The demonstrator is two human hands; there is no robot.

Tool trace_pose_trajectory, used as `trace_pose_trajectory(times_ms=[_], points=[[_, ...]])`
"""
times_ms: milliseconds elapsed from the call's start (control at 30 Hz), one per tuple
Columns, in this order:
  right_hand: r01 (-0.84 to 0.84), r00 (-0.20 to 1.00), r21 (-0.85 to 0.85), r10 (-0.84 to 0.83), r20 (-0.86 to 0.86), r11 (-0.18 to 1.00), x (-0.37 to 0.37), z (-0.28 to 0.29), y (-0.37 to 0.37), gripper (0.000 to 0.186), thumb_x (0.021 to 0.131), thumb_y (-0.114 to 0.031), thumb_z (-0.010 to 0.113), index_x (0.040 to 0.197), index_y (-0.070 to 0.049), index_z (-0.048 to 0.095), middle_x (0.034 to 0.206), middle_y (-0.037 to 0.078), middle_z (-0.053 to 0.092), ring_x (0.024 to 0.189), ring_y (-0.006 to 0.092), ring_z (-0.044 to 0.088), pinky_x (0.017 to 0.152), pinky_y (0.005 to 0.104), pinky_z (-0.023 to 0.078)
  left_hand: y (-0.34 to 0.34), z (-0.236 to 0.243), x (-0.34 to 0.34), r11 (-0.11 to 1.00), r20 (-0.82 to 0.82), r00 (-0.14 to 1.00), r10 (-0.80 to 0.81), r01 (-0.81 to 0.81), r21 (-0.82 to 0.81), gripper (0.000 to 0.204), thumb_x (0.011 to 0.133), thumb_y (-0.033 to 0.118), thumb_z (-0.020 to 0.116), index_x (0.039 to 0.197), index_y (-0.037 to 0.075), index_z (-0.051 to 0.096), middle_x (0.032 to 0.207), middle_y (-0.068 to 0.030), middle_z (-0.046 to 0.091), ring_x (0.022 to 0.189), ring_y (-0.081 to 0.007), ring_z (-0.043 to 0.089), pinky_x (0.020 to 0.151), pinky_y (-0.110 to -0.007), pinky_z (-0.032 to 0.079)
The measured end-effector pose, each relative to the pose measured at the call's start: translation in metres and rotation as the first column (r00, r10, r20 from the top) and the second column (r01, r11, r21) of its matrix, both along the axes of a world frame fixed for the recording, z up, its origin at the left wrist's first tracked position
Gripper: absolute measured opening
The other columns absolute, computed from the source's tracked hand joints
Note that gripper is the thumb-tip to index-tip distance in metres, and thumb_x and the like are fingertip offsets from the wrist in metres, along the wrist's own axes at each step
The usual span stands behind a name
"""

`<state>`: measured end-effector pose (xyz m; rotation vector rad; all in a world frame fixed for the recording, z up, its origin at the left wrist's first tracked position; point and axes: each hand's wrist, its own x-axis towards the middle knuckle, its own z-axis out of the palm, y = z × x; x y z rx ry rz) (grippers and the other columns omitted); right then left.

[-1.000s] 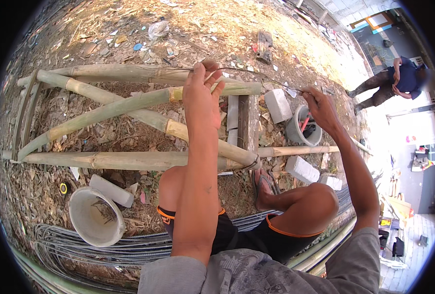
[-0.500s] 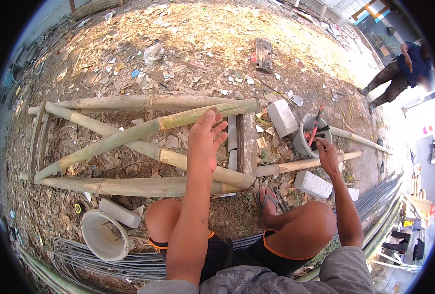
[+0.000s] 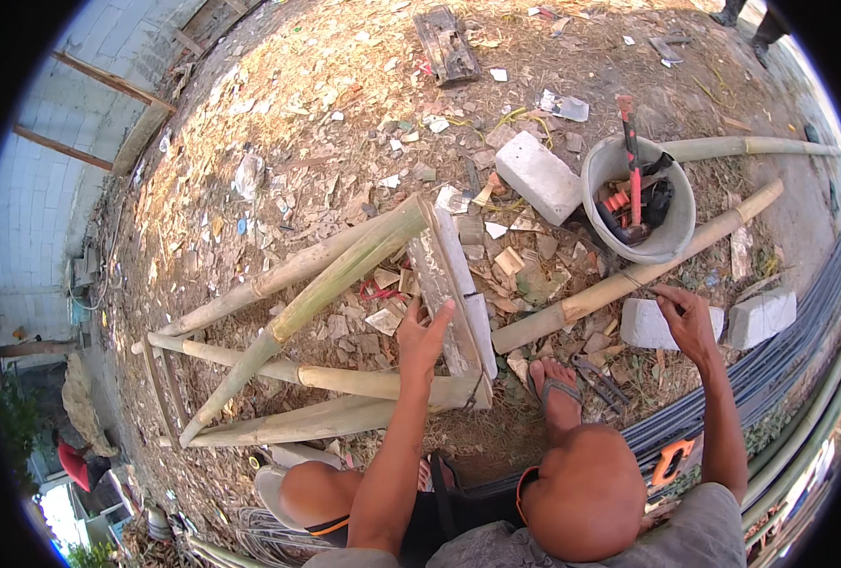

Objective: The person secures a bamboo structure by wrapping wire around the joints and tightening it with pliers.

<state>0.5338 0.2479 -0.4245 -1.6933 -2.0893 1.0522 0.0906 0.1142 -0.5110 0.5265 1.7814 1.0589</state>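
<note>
A frame of bamboo poles (image 3: pixel 312 301) lies on the ground to the left, its near right end resting by a worn wooden board (image 3: pixel 446 317). My left hand (image 3: pixel 423 346) is over the frame beside that board, fingers apart and holding nothing; whether it touches the board I cannot tell. My right hand (image 3: pixel 690 327) pinches what looks like a thin dark wire (image 3: pixel 640 282), near a loose bamboo pole (image 3: pixel 581 305). Beyond it stands a grey bucket (image 3: pixel 592 185) containing a tool with a red-and-black handle (image 3: pixel 632 142) and other dark and red items.
White blocks (image 3: pixel 539 177) lie around the bucket, with another block (image 3: pixel 650 325) by my right hand. Pincers (image 3: pixel 602 383) are beside my sandalled foot. An orange-handled saw (image 3: pixel 671 462) rests near long dark rods (image 3: pixel 771 346). A person's legs (image 3: pixel 769 33) show at the far right.
My view has swung right. My right hand has come away from the bucket toward me. My left hand has moved from above the green bamboo pole to beside the wooden board.
</note>
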Motion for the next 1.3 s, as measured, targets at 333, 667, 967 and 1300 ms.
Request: trace_pose_trajectory(times_ms=[333,667,967,1300], points=[[-0.202,0.975,-0.114,0.211,0.074,0.973,0.036,0.001,0.094,0.024,0.091,-0.005,0.068,0.112,0.0,0.079,0.095,0.02,0.078,0.085,0.0325,0.076,0.081,0.0409,0.058,0.046,0.019,0.034,0.979,-0.257,0.966,-0.028,-0.026,-0.203,0.063,0.077,0.031,0.089,0.126,-0.004,0.068,0.115,-0.0185,0.077,0.102,-0.0292,0.074,0.094,-0.04,0.056],[-0.463,0.879,0.3,0.39,0.274,0.834,-0.013,0.094,0.157,0.025,0.084,-0.002,0.071,0.107,-0.005,0.08,0.076,0.014,0.067,0.069,0.0333,0.068,0.064,0.0453,0.051,0.03,0.116,0.013,0.983,-0.339,0.941,-0.007,-0.056,-0.177,0.053,0.079,0.029,0.086,0.121,-0.001,0.072,0.103,-0.0136,0.079,0.09,-0.0224,0.075,0.084,-0.038,0.058],[-0.782,0.616,0.356,0.723,0.313,0.512,-0.145,0.055,0.173,0.025,0.091,-0.012,0.069,0.112,-0.018,0.08,0.085,0.008,0.071,0.078,0.0322,0.072,0.067,0.0449,0.055,0.025,0.164,0.015,0.981,-0.357,0.932,0.054,-0.116,-0.154,0.053,0.079,0.032,0.086,0.117,-0.003,0.074,0.099,-0.0144,0.079,0.086,-0.022,0.075,0.084,-0.037,0.057],[-0.86,0.501,0.28,0.811,0.302,0.427,-0.336,-0.064,0.255,0.025,0.1,-0.021,0.064,0.119,-0.028,0.08,0.101,0.006,0.077,0.1,0.0296,0.071,0.093,0.0499,0.041,0.019,0.055,0.024,0.978,-0.296,0.955,0.002,-0.064,-0.199,0.063,0.073,0.039,0.087,0.123,0.002,0.074,0.111,-0.0187,0.079,0.102,-0.0306,0.076,0.095,-0.042,0.056]])
